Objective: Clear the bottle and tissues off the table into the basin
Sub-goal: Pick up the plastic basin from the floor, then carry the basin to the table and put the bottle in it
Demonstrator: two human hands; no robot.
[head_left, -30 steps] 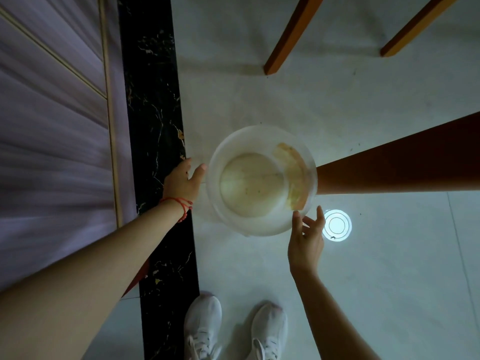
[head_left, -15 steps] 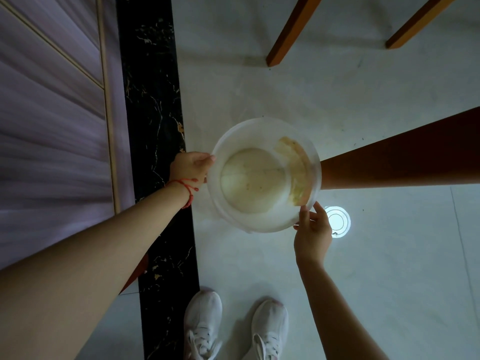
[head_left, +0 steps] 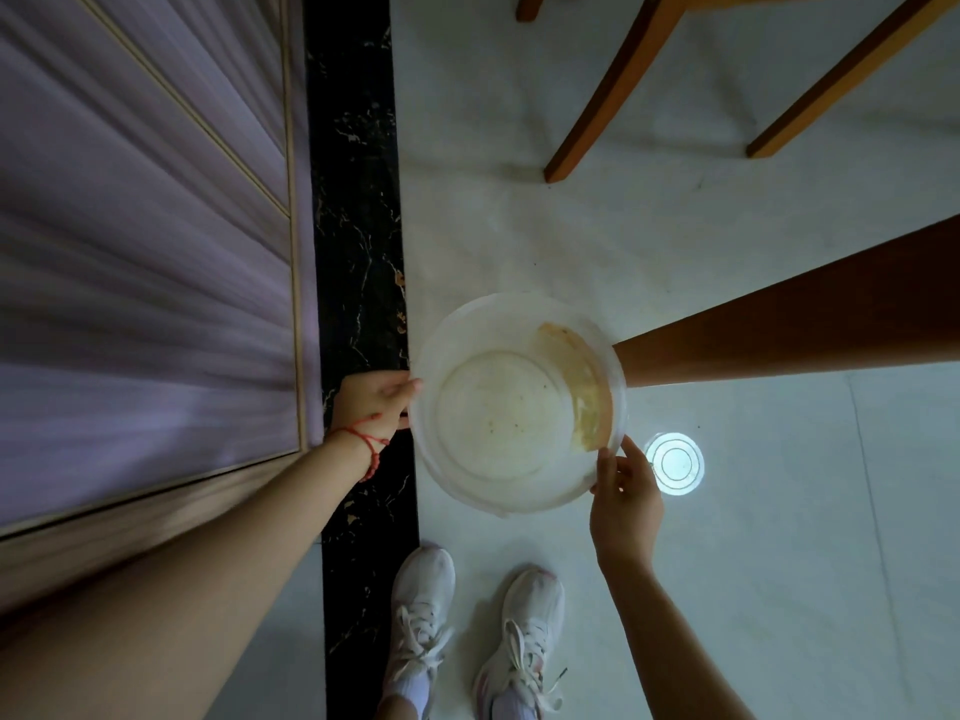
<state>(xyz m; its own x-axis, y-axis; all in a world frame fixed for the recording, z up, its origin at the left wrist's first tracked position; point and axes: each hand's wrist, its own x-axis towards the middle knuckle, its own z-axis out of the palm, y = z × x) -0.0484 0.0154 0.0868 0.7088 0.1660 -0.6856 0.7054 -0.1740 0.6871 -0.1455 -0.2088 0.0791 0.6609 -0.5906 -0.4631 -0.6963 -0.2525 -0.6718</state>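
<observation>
A round translucent plastic basin (head_left: 470, 324) is over the pale floor below me, with a brownish stain on its right inner wall and nothing inside. My left hand (head_left: 375, 400), with a red string at the wrist, grips the basin's left rim. My right hand (head_left: 623, 485) pinches its lower right rim. No bottle, tissues or table top are in view.
A thick brown wooden leg (head_left: 789, 324) runs right from the basin. Chair legs (head_left: 597, 106) stand on the floor farther ahead. A black marble strip (head_left: 353, 200) and a purple panelled wall (head_left: 145, 226) lie to the left. My white shoes (head_left: 421, 610) are below. A round light reflection (head_left: 674, 464) sits on the floor.
Both hands have closed on the basin's rim; a second ago they were open beside it. The basin has shifted slightly in view.
</observation>
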